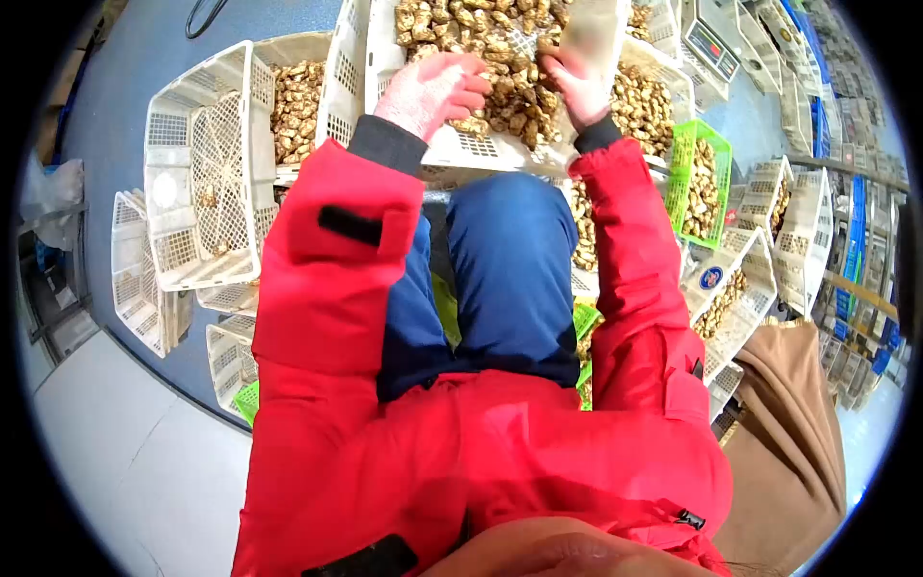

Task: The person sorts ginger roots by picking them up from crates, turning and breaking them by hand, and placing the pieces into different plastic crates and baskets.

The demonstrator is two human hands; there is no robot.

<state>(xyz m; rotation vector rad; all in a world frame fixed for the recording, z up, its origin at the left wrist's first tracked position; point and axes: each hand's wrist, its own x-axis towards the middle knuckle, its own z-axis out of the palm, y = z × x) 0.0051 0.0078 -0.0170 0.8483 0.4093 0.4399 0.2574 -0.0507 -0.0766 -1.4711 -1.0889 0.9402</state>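
In front of me stands a white plastic crate [444, 151] holding a heap of small, knobbly brown-and-cream pieces [514, 82] that look like mushrooms; I cannot be sure of their kind. My left hand [430, 93], in a pale pinkish glove, is over the crate's left side, fingers loosely bent and a little apart, with nothing visible in them. On the other side, my right hand [580, 88] reaches in, fingers extended against the heap's right edge. Part of its fingers is hidden. A patch of the crate's mesh floor shows between the pieces.
An upright white crate [159, 216] stands at left with a few pieces inside. Filled crates surround me, including a green basket [685, 154] at right. A digital scale [710, 43] sits at upper right. Brown cloth [784, 423] lies at lower right.
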